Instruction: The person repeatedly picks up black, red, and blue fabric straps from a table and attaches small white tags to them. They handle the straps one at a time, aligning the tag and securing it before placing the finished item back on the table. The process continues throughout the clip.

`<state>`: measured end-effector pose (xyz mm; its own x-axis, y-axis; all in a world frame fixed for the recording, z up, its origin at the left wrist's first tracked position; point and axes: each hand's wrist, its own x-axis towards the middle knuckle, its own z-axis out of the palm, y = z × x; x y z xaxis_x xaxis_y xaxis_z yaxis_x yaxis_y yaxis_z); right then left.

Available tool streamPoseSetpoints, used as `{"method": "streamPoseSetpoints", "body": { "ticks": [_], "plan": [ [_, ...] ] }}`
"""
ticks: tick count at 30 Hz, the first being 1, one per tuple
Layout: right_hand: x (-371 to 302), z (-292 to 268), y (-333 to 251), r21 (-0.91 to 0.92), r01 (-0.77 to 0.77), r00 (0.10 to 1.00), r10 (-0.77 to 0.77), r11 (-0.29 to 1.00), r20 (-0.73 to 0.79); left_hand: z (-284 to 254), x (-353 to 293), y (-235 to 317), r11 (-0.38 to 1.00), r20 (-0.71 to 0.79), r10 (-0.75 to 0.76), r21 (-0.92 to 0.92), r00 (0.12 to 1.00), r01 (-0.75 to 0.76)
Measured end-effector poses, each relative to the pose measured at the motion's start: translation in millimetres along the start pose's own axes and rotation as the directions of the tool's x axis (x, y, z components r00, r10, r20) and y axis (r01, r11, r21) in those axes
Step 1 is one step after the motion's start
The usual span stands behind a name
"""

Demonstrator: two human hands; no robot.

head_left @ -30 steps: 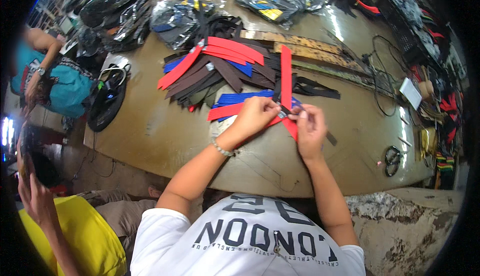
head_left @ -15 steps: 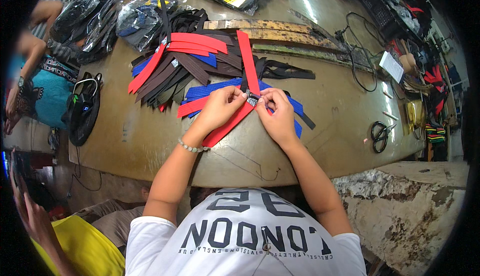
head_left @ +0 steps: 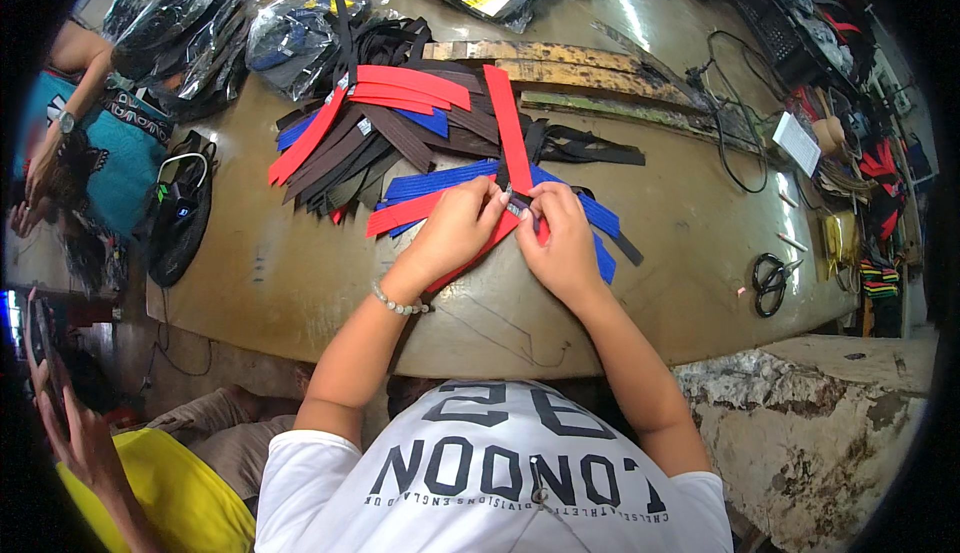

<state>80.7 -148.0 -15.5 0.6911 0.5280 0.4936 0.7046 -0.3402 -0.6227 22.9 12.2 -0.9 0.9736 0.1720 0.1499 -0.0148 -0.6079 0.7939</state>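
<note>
Worn brown work surface (head_left: 300,283) carries fanned red, blue and dark brown fabric straps (head_left: 380,123). Both hands meet at its near middle: left hand (head_left: 455,233) and right hand (head_left: 560,243) each pinch a small dark metal buckle (head_left: 520,205) on a long red webbing strap (head_left: 508,138). Black-handled scissors (head_left: 770,283) lie well apart, right.

straps (head_left: 420,128): red, blue, dark brown | table (head_left: 300,283): olive-brown | scissors (head_left: 770,281): black | shirt (head_left: 500,483): white, dark lettering
</note>
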Motion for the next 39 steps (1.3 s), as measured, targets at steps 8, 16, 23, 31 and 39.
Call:
{"method": "streamPoseSetpoints", "body": {
  "ticks": [8,16,23,31,39],
  "plan": [
    [9,-4,17,0.823,-0.444,0.801,0.568,0.353,0.189,-17,-7,58,0.998,-0.458,0.012,-0.056,0.889,-0.042],
    [14,-67,57,0.937,-0.334,0.815,0.468,-0.102,0.342,63,-46,106,0.908,0.749,0.407,-0.272,0.523,-0.317],
    [8,-109,79,0.975,-0.198,0.742,0.635,-0.099,0.215,-23,26,32,0.643,0.217,0.382,0.636,0.898,-0.427],
    [8,-96,78,0.949,-0.316,0.733,0.636,0.007,0.239,-19,54,16,0.512,0.430,0.519,0.536,0.739,-0.671],
    [8,-95,78,0.949,-0.314,0.725,0.640,-0.021,0.254,-3,66,26,0.591,0.329,0.603,0.427,0.727,-0.684]
  ]
}}
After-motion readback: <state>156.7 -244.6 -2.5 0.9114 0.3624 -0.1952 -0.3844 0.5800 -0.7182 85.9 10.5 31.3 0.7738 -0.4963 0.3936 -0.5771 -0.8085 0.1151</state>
